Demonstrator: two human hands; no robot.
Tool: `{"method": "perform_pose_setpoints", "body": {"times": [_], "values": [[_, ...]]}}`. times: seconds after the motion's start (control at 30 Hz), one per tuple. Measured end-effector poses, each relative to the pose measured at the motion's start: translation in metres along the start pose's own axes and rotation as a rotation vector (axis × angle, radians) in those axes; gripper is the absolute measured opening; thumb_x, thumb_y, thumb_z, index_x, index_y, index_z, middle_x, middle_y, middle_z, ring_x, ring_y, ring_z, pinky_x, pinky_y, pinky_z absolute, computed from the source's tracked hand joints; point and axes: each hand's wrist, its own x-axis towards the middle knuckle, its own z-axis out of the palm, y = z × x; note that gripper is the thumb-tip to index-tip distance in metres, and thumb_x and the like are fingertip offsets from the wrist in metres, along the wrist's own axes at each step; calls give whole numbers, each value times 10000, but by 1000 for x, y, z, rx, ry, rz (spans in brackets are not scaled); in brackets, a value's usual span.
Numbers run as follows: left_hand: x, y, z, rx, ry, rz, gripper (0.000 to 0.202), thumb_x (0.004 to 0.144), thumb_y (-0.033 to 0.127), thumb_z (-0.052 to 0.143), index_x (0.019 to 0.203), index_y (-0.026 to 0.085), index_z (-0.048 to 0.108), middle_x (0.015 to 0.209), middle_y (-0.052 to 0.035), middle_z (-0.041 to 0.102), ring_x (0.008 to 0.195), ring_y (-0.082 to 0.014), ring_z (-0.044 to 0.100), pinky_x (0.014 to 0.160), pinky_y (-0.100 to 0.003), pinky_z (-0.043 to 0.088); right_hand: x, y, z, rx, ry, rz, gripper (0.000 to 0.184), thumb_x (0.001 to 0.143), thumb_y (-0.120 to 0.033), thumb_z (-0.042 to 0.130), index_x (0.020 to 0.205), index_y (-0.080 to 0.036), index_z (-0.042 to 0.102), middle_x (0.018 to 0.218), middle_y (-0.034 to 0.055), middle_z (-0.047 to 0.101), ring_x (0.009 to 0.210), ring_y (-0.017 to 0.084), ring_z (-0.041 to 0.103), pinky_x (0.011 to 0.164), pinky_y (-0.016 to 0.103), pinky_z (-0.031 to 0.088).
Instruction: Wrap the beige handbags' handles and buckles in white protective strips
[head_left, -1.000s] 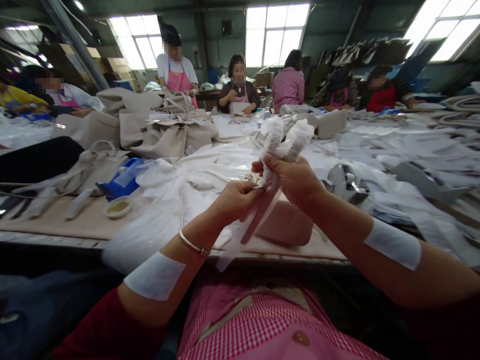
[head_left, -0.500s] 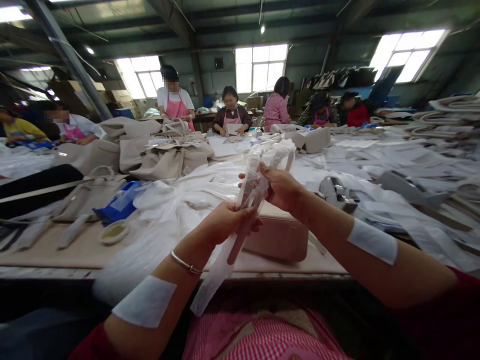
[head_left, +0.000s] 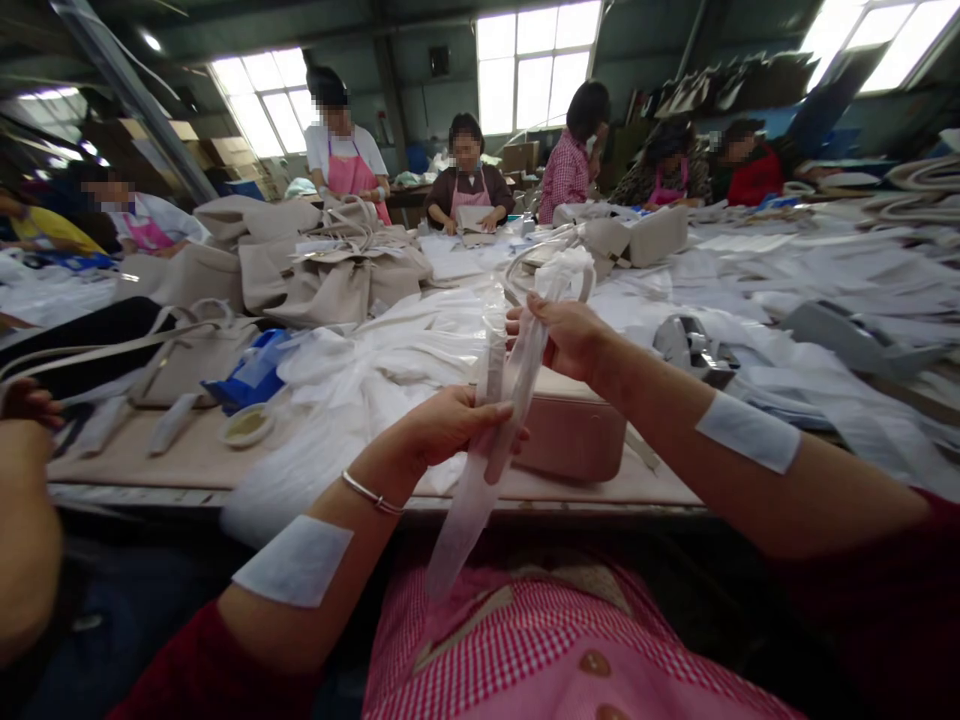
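Note:
A beige bag strap [head_left: 501, 452] runs inside a translucent white sleeve [head_left: 457, 530] whose loose tail hangs over the table's front edge. Its lower part is pinched between the thumb and fingers of my left hand [head_left: 457, 428]. Higher up, my right hand [head_left: 571, 338] grips the same sleeved strap, close to where it bends into a loop. Behind and below the hands sits a boxy pinkish-beige bag [head_left: 574, 435], partly covered by them. A thin handle loop [head_left: 517, 268] shows just beyond my right hand.
White wrapping sheets [head_left: 360, 390] spread over the table. Left are a blue packet [head_left: 251, 372], a small round dish [head_left: 246, 426] and grey-beige bags [head_left: 187, 365]; right is a tape dispenser [head_left: 696, 350]. A co-worker's arm [head_left: 26, 510] reaches in at far left. Other people work across the table.
The view has tipped downward a little. The sleeve lies smoother and straighter along the strap, which my hands still hold. A co-worker's arm has come in at the left edge.

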Motion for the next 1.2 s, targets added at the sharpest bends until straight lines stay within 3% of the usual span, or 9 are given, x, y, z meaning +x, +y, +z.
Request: {"method": "perform_pose_setpoints", "body": {"times": [0.17, 0.27, 0.37, 0.47, 0.63, 0.77, 0.9, 0.97, 1.2], "values": [[4, -2, 6, 61, -2, 22, 348, 705, 387, 831, 790, 65, 730, 734, -126, 749, 608, -188, 693, 559, -287, 561, -1, 0, -8, 44, -22, -46, 352, 1022, -398, 421, 949, -109, 609, 769, 91, 710, 632, 187, 673, 628, 336, 577], [10, -2, 10, 86, 83, 46, 272, 754, 334, 788, 771, 72, 719, 685, -109, 736, 580, -180, 684, 548, -281, 551, -9, 12, -11, 86, -155, -7, 373, 937, -492, 569, 903, -127, 641, 794, 98, 728, 691, 209, 695, 661, 348, 593], [14, -2, 11, 80, 102, 63, 244, 746, 301, 794, 780, 72, 718, 694, -109, 741, 599, -189, 697, 602, -307, 568, -19, 34, -9, -32, -254, 18, 284, 770, -376, 781, 850, -120, 687, 803, 110, 746, 693, 225, 704, 649, 348, 601], [14, -7, 8, 51, 43, 68, 296, 733, 344, 813, 822, 73, 730, 743, -123, 756, 660, -202, 715, 671, -329, 580, -24, 42, -6, -132, -208, -79, 192, 685, -203, 819, 819, -113, 714, 799, 107, 755, 668, 220, 704, 624, 344, 608], [9, -19, 1, 101, -21, 92, 402, 785, 442, 763, 867, 49, 756, 844, -167, 769, 746, -202, 728, 766, -324, 578, -24, 30, -1, -29, -110, -177, 126, 681, -157, 797, 755, -126, 701, 701, 71, 738, 671, 215, 711, 656, 351, 622], [14, -18, 8, 55, 66, 123, 418, 770, 473, 763, 840, 62, 731, 778, -144, 762, 681, -206, 725, 677, -312, 577, -31, 46, 1, -74, -83, -194, 141, 656, -207, 814, 711, -130, 710, 681, 62, 728, 589, 186, 679, 519, 281, 586], [26, -14, 20, -65, 123, 174, 361, 733, 393, 808, 904, 99, 687, 739, -97, 754, 651, -209, 719, 687, -356, 589, -40, 65, -1, -126, -127, -163, 210, 699, -328, 789, 777, -142, 730, 595, 25, 682, 335, 113, 498, 273, 241, 401], [29, -11, 22, -93, 119, 202, 363, 737, 394, 806, 919, 104, 687, 740, -91, 753, 675, -206, 720, 716, -360, 588, -41, 63, -4, -118, -125, -162, 223, 711, -348, 774, 786, -142, 733, 593, 28, 683, 303, 105, 457, 243, 243, 351], [20, -5, 9, 135, 14, 134, 458, 759, 515, 759, 811, 60, 759, 767, -140, 760, 685, -189, 704, 697, -283, 545, -33, 37, -4, -131, -31, -305, 148, 636, -236, 804, 728, -146, 732, 734, 58, 751, 676, 199, 696, 610, 304, 587]]}}
